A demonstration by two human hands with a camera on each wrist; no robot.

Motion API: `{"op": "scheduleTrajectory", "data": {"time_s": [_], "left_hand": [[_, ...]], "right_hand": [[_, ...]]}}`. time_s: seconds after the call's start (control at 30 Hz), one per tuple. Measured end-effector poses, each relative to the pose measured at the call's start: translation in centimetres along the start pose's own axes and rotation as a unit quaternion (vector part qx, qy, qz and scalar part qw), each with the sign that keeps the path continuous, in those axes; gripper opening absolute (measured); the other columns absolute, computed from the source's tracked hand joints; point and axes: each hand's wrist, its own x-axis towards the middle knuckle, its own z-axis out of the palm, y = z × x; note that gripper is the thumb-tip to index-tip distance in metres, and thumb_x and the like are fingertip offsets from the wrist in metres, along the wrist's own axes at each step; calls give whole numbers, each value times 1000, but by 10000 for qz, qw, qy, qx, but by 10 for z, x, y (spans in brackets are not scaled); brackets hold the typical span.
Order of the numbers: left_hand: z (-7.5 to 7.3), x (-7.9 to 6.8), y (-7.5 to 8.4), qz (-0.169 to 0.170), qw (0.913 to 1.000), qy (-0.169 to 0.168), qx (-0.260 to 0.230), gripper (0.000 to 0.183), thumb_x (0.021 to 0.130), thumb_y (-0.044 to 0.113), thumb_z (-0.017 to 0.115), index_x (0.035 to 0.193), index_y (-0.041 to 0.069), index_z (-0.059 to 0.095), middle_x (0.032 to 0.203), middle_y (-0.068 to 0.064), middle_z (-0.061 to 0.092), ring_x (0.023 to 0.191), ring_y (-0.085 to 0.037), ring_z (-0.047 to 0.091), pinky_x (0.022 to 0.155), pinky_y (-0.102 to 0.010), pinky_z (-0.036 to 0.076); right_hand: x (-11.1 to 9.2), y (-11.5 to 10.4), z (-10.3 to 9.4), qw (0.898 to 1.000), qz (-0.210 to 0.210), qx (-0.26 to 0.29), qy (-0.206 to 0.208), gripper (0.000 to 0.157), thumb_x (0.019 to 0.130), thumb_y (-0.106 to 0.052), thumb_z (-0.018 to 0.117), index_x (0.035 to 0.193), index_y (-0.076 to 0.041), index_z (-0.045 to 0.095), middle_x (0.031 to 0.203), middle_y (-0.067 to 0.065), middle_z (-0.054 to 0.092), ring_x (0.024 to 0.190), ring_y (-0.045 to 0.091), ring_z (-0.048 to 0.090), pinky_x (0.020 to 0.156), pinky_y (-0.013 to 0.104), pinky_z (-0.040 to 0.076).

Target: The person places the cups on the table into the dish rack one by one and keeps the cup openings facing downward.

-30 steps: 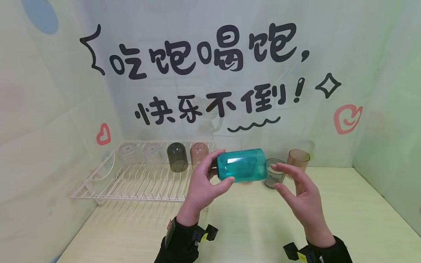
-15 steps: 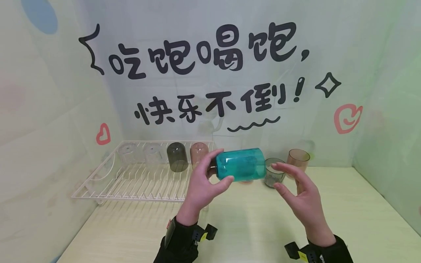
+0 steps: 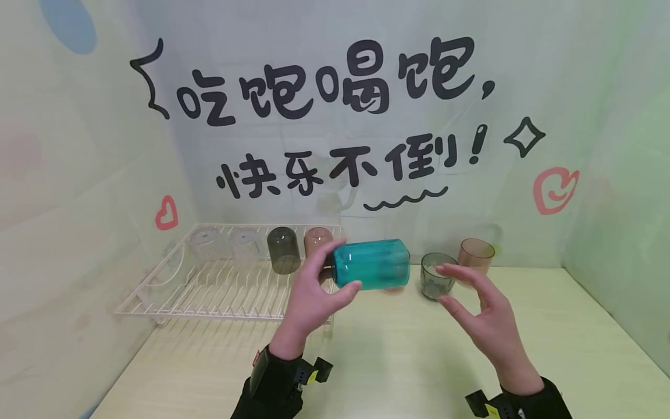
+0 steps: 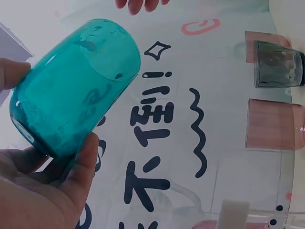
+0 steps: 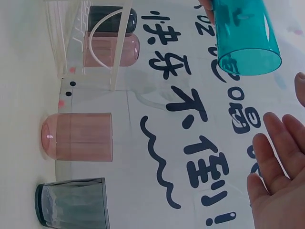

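A teal drinking glass [image 3: 373,265] lies sideways in the air above the table, its open mouth toward the right. My left hand [image 3: 314,299] grips it round the base end, thumb on the near side and fingers behind. In the left wrist view the thumb and fingers press the lower part of the teal glass [image 4: 76,90]. My right hand [image 3: 492,317] is held up to the right of the mouth, thumb and fingers apart, with nothing in it. The right wrist view shows a gap between the glass rim and the right hand [image 5: 281,186].
A white wire rack [image 3: 225,318] on the left bears upside-down glasses: two clear, a dark grey one [image 3: 283,250] and a pink one [image 3: 317,237]. Behind my right hand stand a grey-green glass [image 3: 435,286] and an amber-pink glass [image 3: 477,251]. Another pink glass [image 5: 78,137] stands nearer the rack.
My left hand has moved a little left with the teal glass. My right hand has shifted slightly right, so the space between glass and right hand is wider.
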Motion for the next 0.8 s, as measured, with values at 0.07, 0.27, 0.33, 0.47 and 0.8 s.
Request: {"op": "scheduleTrajectory", "data": {"time_s": [0.07, 0.27, 0.33, 0.47, 0.8], "left_hand": [[-3, 0, -1, 67, 10000, 18, 40, 67, 70, 12, 74, 131, 12, 48, 122, -8, 50, 102, -21, 52, 85, -32, 49], [-11, -1, -5, 188, 9996, 38, 182, 64, 71, 22, 75, 130, 18, 49, 120, -4, 52, 101, -19, 53, 83, -31, 49], [-13, -1, -6, 164, 9994, 43, 287, 64, 72, 24, 75, 130, 18, 49, 120, -4, 52, 101, -20, 52, 83, -31, 49], [-19, -2, -7, 96, 9986, 49, 521, 65, 72, 27, 75, 131, 19, 48, 120, -3, 51, 102, -20, 52, 82, -31, 50], [-33, -3, -12, 79, 9966, 124, 812, 65, 70, 25, 76, 129, 27, 49, 122, 2, 50, 103, -18, 50, 81, -33, 50]], "right_hand": [[-2, 9, -1, 9999, -130, -47, -6, 56, 69, 11, 69, 122, -2, 55, 116, 12, 60, 112, 16, 50, 98, 21, 34], [-3, 17, -4, 9993, -357, -118, -45, 58, 66, 10, 71, 121, -2, 56, 115, 12, 61, 110, 16, 52, 97, 21, 35], [-3, 17, -5, 9991, -372, -194, -69, 58, 66, 9, 71, 122, -3, 56, 115, 11, 61, 110, 15, 52, 97, 21, 35], [-3, 18, -8, 9985, -360, -399, -114, 58, 67, 6, 72, 122, -6, 57, 115, 8, 61, 109, 14, 52, 97, 20, 34], [-10, 24, -12, 9958, -80, -881, -240, 58, 67, 0, 75, 121, -11, 58, 116, 4, 60, 113, 7, 47, 96, 17, 31]]}}
